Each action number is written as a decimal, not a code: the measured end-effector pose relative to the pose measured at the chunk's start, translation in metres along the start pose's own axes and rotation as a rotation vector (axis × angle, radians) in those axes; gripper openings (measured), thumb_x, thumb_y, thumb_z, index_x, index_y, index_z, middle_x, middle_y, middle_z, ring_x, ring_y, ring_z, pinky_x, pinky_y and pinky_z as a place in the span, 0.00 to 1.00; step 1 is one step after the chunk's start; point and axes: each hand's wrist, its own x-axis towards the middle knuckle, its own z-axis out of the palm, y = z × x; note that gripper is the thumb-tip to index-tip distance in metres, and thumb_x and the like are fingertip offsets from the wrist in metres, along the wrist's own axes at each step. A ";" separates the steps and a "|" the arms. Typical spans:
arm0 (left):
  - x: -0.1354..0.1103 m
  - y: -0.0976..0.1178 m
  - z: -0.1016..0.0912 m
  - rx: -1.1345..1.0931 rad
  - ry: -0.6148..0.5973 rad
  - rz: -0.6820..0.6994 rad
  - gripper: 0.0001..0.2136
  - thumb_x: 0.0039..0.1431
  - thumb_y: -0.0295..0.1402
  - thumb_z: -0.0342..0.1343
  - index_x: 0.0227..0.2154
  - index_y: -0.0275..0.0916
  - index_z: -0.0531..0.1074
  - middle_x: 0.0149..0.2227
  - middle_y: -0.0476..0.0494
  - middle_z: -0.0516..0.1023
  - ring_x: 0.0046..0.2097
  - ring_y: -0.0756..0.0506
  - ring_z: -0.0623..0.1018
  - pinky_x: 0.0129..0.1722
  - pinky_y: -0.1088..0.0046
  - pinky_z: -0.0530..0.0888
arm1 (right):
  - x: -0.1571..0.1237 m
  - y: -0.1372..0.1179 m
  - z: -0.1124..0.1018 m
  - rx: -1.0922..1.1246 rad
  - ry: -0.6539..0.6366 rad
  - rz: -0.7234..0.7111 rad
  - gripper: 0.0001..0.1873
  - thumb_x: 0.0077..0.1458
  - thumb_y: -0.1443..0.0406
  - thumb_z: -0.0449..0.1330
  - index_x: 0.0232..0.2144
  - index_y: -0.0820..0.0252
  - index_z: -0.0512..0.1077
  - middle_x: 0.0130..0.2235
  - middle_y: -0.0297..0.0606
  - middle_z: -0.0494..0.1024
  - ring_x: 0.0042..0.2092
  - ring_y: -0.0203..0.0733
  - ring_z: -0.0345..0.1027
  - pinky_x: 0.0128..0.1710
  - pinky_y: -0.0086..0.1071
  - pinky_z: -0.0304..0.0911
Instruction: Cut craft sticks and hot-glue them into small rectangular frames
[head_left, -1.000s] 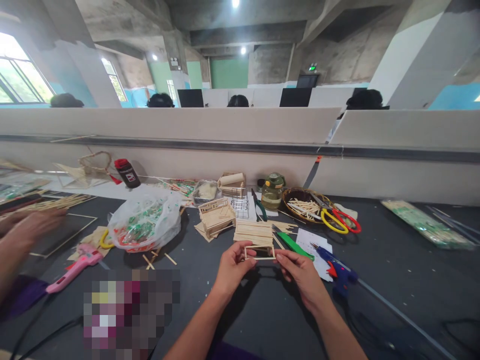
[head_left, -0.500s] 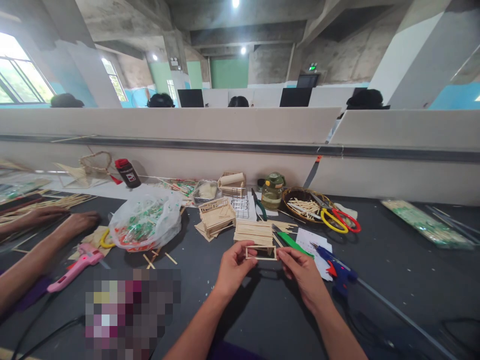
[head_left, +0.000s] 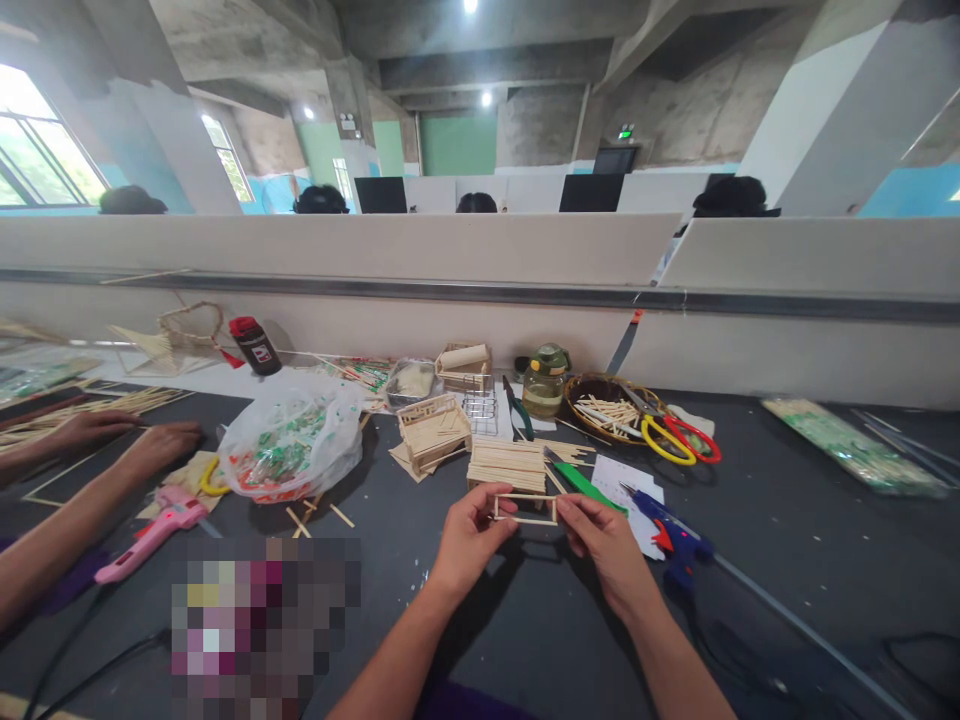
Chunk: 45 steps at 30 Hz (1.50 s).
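Stick frame (head_left: 526,521): a small open rectangle of thin, pale wooden sticks, held level just above the dark matte counter (head_left: 787,520). The left hand (head_left: 469,540) pinches its left end and the right hand (head_left: 604,545) pinches its right end, so both hands are clamped on it, fingers curled. Just behind it lies a flat slatted panel (head_left: 506,465) of the same pale sticks. To the right rests a blue glue gun (head_left: 671,535) with a red trigger. Farther back, a round woven basket (head_left: 592,385) holds loose sticks beside yellow- and red-handled scissors (head_left: 679,438). A crinkled translucent plastic bag (head_left: 289,445) sits left, near a co-worker's hands (head_left: 161,440).
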 end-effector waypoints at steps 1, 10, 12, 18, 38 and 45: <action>0.000 0.000 0.000 0.000 0.001 0.002 0.19 0.44 0.27 0.64 0.43 0.36 0.74 0.34 0.43 0.78 0.34 0.49 0.75 0.35 0.74 0.70 | 0.001 0.000 0.001 0.004 0.005 -0.003 0.17 0.49 0.52 0.64 0.33 0.60 0.75 0.23 0.30 0.66 0.22 0.28 0.50 0.20 0.26 0.44; -0.001 0.001 0.002 -0.103 -0.019 0.011 0.26 0.42 0.29 0.67 0.48 0.37 0.70 0.34 0.45 0.77 0.34 0.49 0.74 0.33 0.76 0.70 | 0.001 -0.001 0.003 -0.011 -0.007 -0.010 0.18 0.47 0.51 0.65 0.29 0.61 0.74 0.20 0.28 0.63 0.21 0.29 0.50 0.19 0.25 0.45; -0.001 0.003 0.001 -0.113 -0.019 -0.003 0.25 0.42 0.30 0.68 0.46 0.36 0.72 0.34 0.44 0.77 0.33 0.50 0.74 0.34 0.76 0.70 | 0.001 -0.001 0.003 0.001 -0.003 -0.005 0.18 0.46 0.51 0.65 0.28 0.61 0.74 0.20 0.28 0.63 0.21 0.29 0.50 0.18 0.25 0.45; -0.001 0.003 0.000 -0.174 -0.022 -0.056 0.21 0.41 0.32 0.69 0.42 0.36 0.74 0.33 0.44 0.77 0.31 0.50 0.74 0.32 0.75 0.71 | 0.000 -0.002 0.006 0.014 0.009 -0.006 0.18 0.45 0.50 0.66 0.27 0.59 0.74 0.22 0.29 0.66 0.21 0.30 0.53 0.18 0.24 0.48; -0.002 0.002 -0.010 -0.361 -0.047 -0.081 0.17 0.50 0.41 0.64 0.37 0.31 0.75 0.36 0.38 0.78 0.33 0.47 0.79 0.31 0.74 0.76 | -0.005 -0.001 0.016 0.170 -0.110 -0.084 0.18 0.45 0.55 0.68 0.36 0.60 0.75 0.34 0.37 0.74 0.31 0.37 0.68 0.25 0.28 0.66; -0.002 0.003 -0.011 -0.397 -0.075 -0.080 0.17 0.50 0.41 0.65 0.37 0.31 0.75 0.36 0.38 0.78 0.33 0.45 0.79 0.32 0.72 0.76 | -0.004 0.001 0.019 0.206 -0.050 -0.073 0.21 0.40 0.55 0.70 0.36 0.60 0.76 0.33 0.37 0.76 0.31 0.40 0.70 0.27 0.32 0.68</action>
